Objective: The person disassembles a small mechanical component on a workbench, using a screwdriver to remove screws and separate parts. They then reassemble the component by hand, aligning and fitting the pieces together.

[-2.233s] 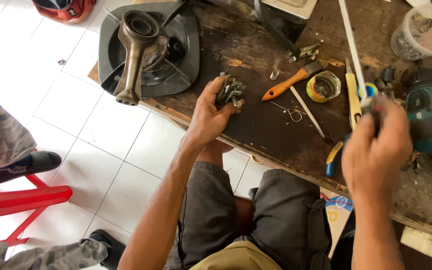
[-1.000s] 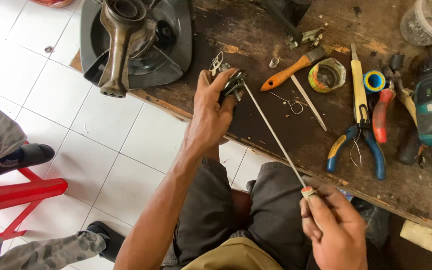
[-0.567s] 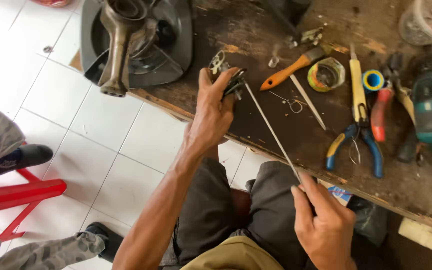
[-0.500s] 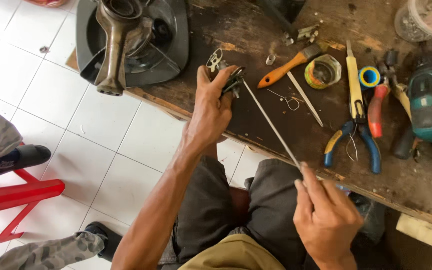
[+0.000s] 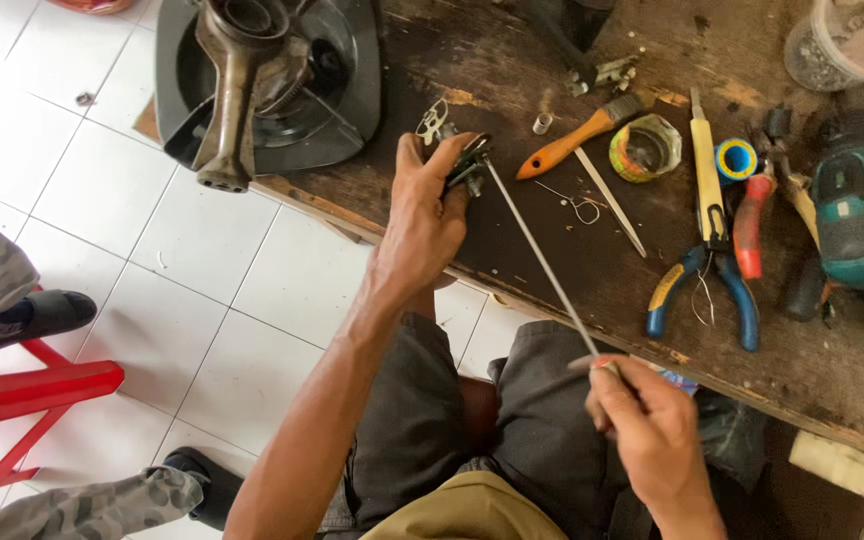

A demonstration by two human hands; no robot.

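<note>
My left hand (image 5: 422,222) grips a small dark metal part (image 5: 469,166) at the near edge of the worn wooden workbench (image 5: 512,250). A long thin metal rod (image 5: 540,260) runs from that part down and to the right. My right hand (image 5: 650,442) pinches the rod's lower end above my lap. The rod's upper tip sits in or against the small part; I cannot tell which.
On the bench lie an orange-handled brush (image 5: 577,138), a tape roll (image 5: 645,149), blue-handled pliers (image 5: 704,285), a red-handled tool (image 5: 749,225) and a green power drill (image 5: 857,222). A grey metal casting (image 5: 237,75) rests in a black tray. A red stool (image 5: 22,385) and another person's shoe (image 5: 27,318) are at left.
My right hand came off the bench with the thin rod, drew it down toward my lap and shifted its grip along the lower end. My left hand stayed on the small part.
</note>
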